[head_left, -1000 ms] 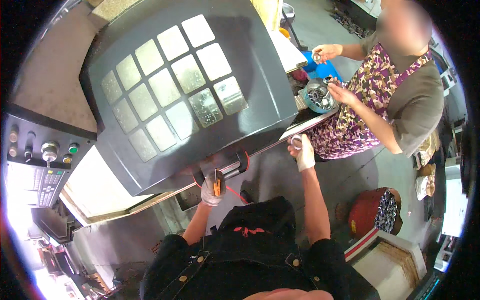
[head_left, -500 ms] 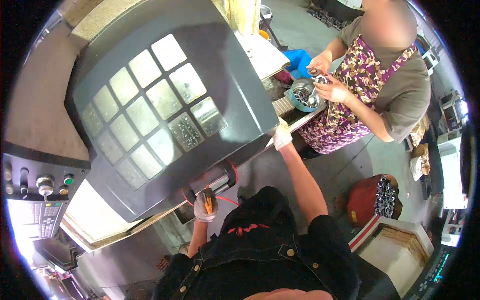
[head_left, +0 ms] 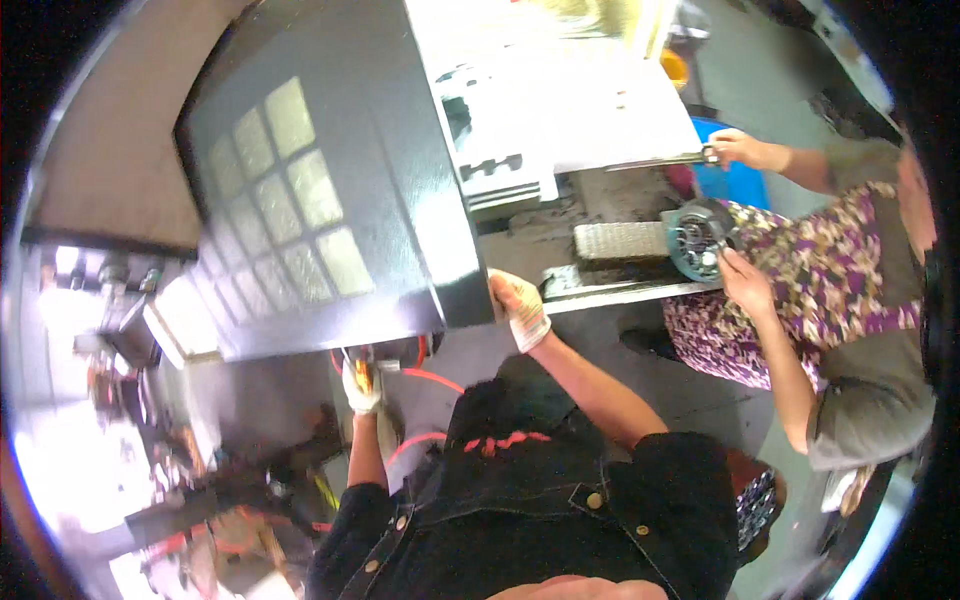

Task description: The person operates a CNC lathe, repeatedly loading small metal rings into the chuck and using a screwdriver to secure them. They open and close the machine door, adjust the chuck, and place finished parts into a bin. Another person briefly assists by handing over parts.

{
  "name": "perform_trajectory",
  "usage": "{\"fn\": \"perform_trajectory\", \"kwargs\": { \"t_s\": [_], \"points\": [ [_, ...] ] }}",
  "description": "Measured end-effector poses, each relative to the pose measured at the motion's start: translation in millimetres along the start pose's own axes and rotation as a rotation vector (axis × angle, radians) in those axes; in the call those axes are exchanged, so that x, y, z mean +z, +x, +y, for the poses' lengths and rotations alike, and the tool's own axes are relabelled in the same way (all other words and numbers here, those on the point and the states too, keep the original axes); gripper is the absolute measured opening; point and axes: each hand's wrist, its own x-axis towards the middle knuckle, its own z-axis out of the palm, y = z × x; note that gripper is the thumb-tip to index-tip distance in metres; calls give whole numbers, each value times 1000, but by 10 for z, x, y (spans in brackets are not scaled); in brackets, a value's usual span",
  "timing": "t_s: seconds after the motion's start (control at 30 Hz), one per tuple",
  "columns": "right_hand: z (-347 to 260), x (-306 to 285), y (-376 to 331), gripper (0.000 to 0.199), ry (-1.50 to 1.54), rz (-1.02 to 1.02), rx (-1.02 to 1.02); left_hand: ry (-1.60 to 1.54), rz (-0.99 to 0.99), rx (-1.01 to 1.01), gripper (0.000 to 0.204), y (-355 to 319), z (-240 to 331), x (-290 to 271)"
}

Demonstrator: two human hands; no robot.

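Note:
My gloved right hand (head_left: 516, 303) grips the right edge of a large dark grey machine door (head_left: 400, 260) with a grid of small window panes. My gloved left hand (head_left: 361, 386) is closed around an orange tool (head_left: 363, 375), just below the door's lower edge. A red hose (head_left: 435, 377) runs beside that hand; whether it joins the tool I cannot tell. Right of the door, the bright machine interior shows dark metal fixtures (head_left: 490, 165) in part.
At the right a co-worker in a patterned apron (head_left: 790, 290) reaches to a white ledge (head_left: 620, 130) with one hand, the other at a round container of metal parts (head_left: 692, 240). A ridged block (head_left: 618, 243) lies beside it. A blue bin (head_left: 735, 180) stands behind.
The door has moved left with my right hand on its edge, uncovering part of the machine's inside. The co-worker's hands have moved apart, one to the ledge. My view has shifted.

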Motion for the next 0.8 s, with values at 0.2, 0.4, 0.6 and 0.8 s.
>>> {"fn": "perform_trajectory", "kwargs": {
  "t_s": [0.2, 0.4, 0.6, 0.8],
  "points": [
    [157, 254, 87, 39, -31, -102, 77, -202, 277, -253, 37, 31, 371, 0],
    [322, 574, 61, 39, -73, -112, 21, -241, 397, -336, 31, -319, 910, 40],
    [577, 830, 93, 41, -81, -66, -6, -108, 453, -342, 31, -869, 1345, 253],
    [864, 1045, 239, 40, 111, -87, 59, -249, 172, -498, 32, -788, 1667, 454]
  ]
}}
